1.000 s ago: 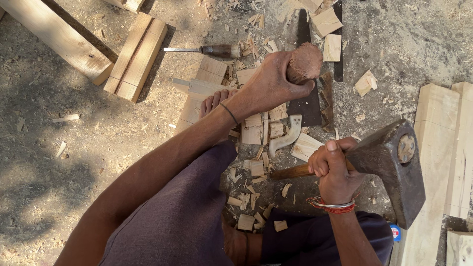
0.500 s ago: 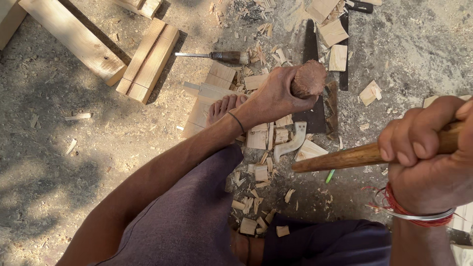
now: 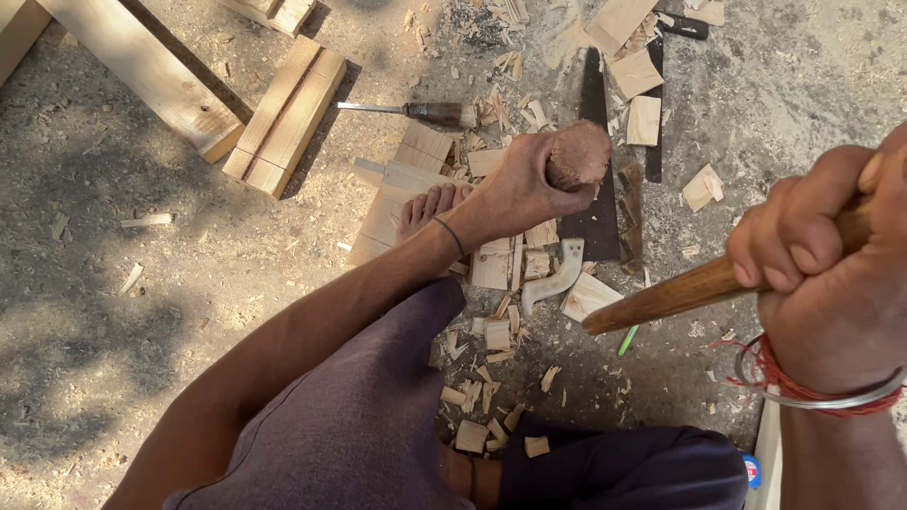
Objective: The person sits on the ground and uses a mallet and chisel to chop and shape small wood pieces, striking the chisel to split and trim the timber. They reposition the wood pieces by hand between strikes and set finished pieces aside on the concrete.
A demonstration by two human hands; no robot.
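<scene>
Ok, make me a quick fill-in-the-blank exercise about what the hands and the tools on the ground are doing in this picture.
1. The left hand grips the rounded ____ top of a chisel.
2. The right hand holds a wooden ____.
3. On the right wrist sits a red thread and a metal ____.
4. A bare ____ rests on the pale board.

Missing words: wooden; handle; bangle; foot

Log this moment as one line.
left hand: grips round-topped wooden chisel handle over wood chips | right hand: grips raised wooden hammer handle | screwdriver on ground
</scene>
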